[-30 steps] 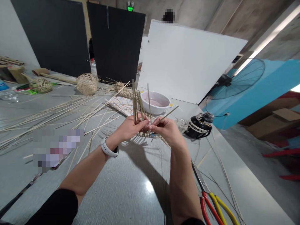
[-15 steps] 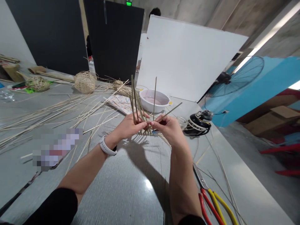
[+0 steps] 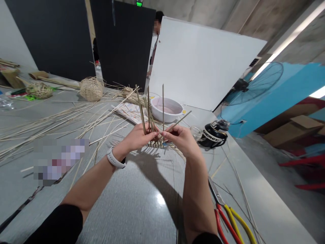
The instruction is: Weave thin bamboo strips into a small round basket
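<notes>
In the head view, the only one, a woven piece [image 3: 155, 145] of thin strips is held above or on the table [image 3: 127, 200]; whether contact is made cannot be told. It is located between the two hands, and its lower edge runs sideways from one to the other. By the left hand [image 3: 139, 137], the left part is gripped, with thumb and fingers brought together on it. By the right hand [image 3: 183, 139], the right part appears to be pinched at the fingertips, but which strip is pinched is hidden.

The important relation is judged to be at the single upright strip [image 3: 163, 105]: its long axis points upward, and its foot is placed nearer to the right fingertips. The other upright strips [image 3: 148, 110] are grouped beside the left hand, while a slanting strip [image 3: 183, 118] is directed up and rightward, over the right hand.
</notes>
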A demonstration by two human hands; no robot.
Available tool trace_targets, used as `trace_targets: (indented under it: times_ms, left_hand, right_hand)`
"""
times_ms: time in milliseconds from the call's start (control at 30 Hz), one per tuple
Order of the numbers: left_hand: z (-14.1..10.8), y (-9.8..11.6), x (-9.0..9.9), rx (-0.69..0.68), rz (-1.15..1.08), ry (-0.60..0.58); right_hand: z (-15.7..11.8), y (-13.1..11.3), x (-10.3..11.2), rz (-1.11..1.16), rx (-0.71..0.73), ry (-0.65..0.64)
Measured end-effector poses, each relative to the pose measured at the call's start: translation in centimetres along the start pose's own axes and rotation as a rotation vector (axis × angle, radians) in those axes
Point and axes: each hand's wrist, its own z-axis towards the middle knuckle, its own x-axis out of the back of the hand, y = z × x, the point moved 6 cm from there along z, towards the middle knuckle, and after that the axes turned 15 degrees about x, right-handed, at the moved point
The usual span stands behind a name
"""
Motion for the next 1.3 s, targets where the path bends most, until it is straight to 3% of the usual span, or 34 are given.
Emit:
trace_targets:
  times_ms: [300,1300]
  left_hand:
    - [0.6,-0.5,0.2,0.039,-0.063,-0.019]
    - [1.9,-1.5,1.0,0.060,-0.159,-0.046]
  right_hand:
    - [-0.1,0.0,0.2,0.069,0.013,-0.065]
    - [0.4,0.4,-0.6,-0.023,0.053,-0.011]
